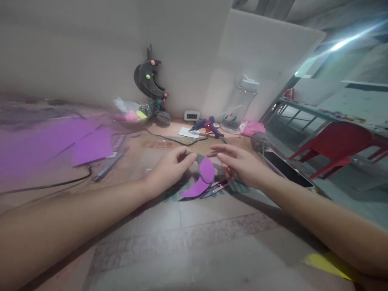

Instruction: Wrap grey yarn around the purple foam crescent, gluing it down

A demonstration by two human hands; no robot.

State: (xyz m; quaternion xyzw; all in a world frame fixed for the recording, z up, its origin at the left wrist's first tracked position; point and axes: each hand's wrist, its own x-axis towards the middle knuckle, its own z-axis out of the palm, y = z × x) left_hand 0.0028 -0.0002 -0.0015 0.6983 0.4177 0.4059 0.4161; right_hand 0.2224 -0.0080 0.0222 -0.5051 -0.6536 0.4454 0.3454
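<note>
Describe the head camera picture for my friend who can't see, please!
A person's left hand pinches a grey piece with a purple oval, the right hand close by. Behind them are a glue gun, a clock and a dark crescent.

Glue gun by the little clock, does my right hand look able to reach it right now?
Probably yes: the glue gun lies just beyond the right hand, with nothing standing between them.

Dim room, glare upper right, soft shadows, blurred stretched edges

Craft workspace, room type unclear | glue gun (207, 127) | yarn ball (261, 142) | purple sheets (92, 146)
</note>
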